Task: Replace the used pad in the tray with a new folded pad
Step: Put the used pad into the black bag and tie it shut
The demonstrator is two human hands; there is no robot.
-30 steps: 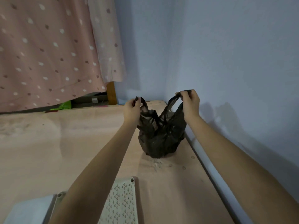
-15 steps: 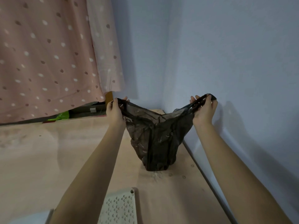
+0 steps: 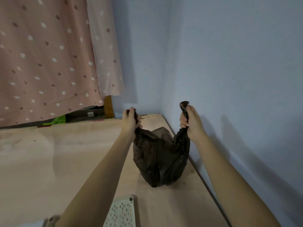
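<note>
1. Far left, bottom edge: a pale flat patch, possibly a pad; cannot tell, mostly cut off by the frame.
2. Tray (image 3: 122, 213), perforated cream plastic, lies at bottom centre on the floor (image 3: 49, 161), partly hidden by the left forearm. No pad visible on the part that shows.
3. Left hand (image 3: 131, 120) fisted around one handle of the black bag (image 3: 160, 159).
4. Bag rests on the floor near the wall (image 3: 229, 79), bulging, contents not visible.
5. Right hand (image 3: 191, 122) closed on the other handle, raised.
6. Judgement: used pad probably bagged; tying off pending. New folded pad not yet seen placed in the tray.
</note>
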